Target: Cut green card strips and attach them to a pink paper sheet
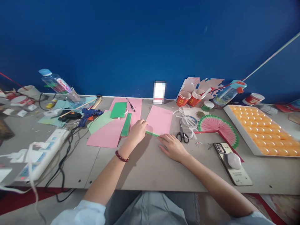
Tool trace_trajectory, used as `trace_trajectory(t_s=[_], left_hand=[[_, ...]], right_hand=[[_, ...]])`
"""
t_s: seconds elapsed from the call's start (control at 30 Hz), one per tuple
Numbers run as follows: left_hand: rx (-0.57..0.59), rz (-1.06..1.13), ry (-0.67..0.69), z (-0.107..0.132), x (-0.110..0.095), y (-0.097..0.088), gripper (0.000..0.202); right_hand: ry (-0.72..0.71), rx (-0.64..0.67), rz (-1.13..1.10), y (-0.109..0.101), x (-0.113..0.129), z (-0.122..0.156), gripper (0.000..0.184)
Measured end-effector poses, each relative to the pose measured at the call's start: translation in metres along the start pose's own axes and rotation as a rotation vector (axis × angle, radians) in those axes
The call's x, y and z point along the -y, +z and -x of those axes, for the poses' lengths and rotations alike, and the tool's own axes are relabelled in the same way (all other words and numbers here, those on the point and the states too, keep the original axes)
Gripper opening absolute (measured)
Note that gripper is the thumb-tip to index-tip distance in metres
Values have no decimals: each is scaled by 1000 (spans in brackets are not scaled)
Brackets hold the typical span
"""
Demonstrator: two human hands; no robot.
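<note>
A pink sheet of paper [159,120] with a narrow green strip [152,133] along its near edge lies flat in front of me. My left hand [138,131] is closed at the sheet's near left corner, thumb and fingers pinched on the paper. At the near right corner, my right hand [172,146] rests with its fingers stretched out and their tips touching the edge. Left of the sheet are a green paper piece [118,110], a folded green strip [126,125] and more pink paper [106,132]. Black-handled scissors [182,136] lie just right of my right hand.
A blue glue gun [87,116] and a power strip [45,156] with trailing cords lie left. To the right are a watermelon-patterned paper fan [217,125], red paper cups [184,98], a phone [232,175] and a tray of orange balls [252,147]. A blue wall [140,47] stands behind.
</note>
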State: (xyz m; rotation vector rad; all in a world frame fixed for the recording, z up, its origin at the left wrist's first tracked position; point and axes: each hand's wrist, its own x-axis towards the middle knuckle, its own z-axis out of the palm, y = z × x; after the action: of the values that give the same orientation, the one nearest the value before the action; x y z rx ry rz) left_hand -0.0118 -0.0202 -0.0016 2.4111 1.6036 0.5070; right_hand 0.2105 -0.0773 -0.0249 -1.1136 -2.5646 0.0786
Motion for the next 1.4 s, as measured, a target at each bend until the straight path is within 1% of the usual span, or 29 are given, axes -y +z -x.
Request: trace_trajectory(t_s=[0.07,0.2,0.3,0.4,0.63,0.73,0.87,0.97,1.1,1.23,1.4], left_hand=[[3,-17,77,2,-7,3,31],[70,-24,185,6,-24,10,31],[84,-41,219,10,-32,17,25],[67,-71,234,12,-37,23,19],[47,-110,288,16,-47,32,19],[30,-121,298,17,-49,36,18],[27,-146,294,18,-51,37,20],[47,-183,286,19,-54,36,21],[50,-230,281,21,-57,34,23],[41,-251,284,24,-59,34,26],[28,-248,276,27,-63,39,22]], right_hand=[[12,-1,8,0,0,0,35],[47,-42,27,-1,-1,-1,37],[92,-72,50,1,-4,-1,38],[137,-82,77,3,-8,0,38],[230,-126,115,4,-10,1,35],[214,-125,104,5,-12,0,37],[151,-57,82,4,-13,-1,39],[161,-41,105,3,-11,-2,37],[194,-82,150,5,-11,-1,37],[233,-140,205,6,-16,1,36],[312,-160,267,4,-21,5,35]])
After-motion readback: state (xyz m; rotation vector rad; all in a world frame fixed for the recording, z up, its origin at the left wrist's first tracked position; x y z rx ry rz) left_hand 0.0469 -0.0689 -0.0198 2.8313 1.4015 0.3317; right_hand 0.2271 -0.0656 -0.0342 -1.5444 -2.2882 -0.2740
